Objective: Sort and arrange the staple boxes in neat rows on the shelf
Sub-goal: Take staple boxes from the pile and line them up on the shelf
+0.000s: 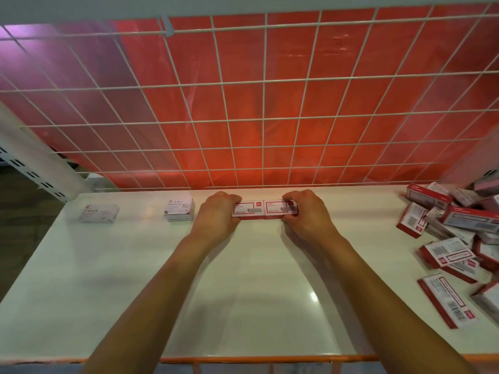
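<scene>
Two red-and-white staple boxes lie side by side, touching, near the back of the white shelf (243,279). My left hand (217,214) grips the outer end of the left box (248,210), fingers curled over its far edge. My right hand (305,211) grips the outer end of the right box (276,210) the same way. A jumbled heap of several more red-and-white staple boxes (456,238) lies at the shelf's right end, some upside down with barcodes showing.
A white box marked STAPLER (99,213) and a small stack of white paper-clip boxes (179,210) sit at the back left. A white wire grid (264,103) with red backing closes the rear. An orange rail (270,359) edges the front.
</scene>
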Demonstrator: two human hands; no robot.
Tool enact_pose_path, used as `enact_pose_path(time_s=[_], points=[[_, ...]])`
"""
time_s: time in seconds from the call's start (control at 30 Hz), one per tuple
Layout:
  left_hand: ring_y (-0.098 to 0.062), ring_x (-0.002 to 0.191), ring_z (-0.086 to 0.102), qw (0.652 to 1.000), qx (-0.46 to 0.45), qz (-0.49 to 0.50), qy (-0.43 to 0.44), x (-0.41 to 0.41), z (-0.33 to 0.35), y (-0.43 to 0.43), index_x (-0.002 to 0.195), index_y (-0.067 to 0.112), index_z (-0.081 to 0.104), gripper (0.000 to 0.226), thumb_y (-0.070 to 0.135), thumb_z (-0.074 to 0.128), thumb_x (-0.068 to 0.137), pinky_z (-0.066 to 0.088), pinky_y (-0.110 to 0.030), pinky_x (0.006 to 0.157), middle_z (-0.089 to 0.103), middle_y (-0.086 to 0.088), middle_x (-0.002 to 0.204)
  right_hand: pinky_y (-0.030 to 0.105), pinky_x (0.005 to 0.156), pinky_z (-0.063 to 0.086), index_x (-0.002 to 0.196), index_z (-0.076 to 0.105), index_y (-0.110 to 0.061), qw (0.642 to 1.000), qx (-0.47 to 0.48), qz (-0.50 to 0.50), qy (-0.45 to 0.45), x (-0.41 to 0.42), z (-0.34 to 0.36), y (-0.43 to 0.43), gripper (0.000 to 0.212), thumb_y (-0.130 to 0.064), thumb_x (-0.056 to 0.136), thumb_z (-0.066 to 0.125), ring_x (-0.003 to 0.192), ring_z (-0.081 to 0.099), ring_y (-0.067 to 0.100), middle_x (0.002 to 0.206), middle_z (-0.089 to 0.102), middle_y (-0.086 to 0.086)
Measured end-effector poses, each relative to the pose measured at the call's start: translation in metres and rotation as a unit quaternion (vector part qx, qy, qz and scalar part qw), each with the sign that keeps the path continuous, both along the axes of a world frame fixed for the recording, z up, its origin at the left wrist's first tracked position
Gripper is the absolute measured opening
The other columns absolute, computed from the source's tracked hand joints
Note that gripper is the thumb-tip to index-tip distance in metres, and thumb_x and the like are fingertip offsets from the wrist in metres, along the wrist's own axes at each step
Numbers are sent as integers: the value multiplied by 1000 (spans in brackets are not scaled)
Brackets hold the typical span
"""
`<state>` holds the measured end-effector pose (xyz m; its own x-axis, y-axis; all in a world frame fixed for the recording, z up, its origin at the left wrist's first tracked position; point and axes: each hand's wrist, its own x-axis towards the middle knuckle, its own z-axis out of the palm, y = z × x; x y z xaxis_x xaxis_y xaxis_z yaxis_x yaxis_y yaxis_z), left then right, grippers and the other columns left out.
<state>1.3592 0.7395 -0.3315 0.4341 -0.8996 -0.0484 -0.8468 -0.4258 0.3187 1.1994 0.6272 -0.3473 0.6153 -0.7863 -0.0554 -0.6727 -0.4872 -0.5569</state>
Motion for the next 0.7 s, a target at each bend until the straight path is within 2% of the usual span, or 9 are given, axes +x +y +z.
enact_pose_path(time_s=[0.1,0.2,0.7], points=[[-24,100,56,1000,11,-7,-8,6,3,3,106,20,66,20,18,61,87,40,-31,78,63,-6,108,29,94,47,123,60,-14,1000,-6,7,-2,5,-4,1,40,-19,84,68,107,55,23,120,60,8],[-25,97,56,1000,15,-6,-7,10,1,5,99,21,66,15,18,62,85,46,-36,79,63,-4,101,29,95,47,124,59,-14,1000,-4,-1,-5,9,-6,5,41,-20,85,68,108,55,23,121,59,7],[-24,100,55,1000,0,-16,-16,16,-4,7,107,19,64,21,21,64,86,39,-31,78,61,-6,108,30,96,46,126,58,-14,1000,-17,-9,-7,16,-11,7,42,-21,86,67,111,53,22,124,59,7]])
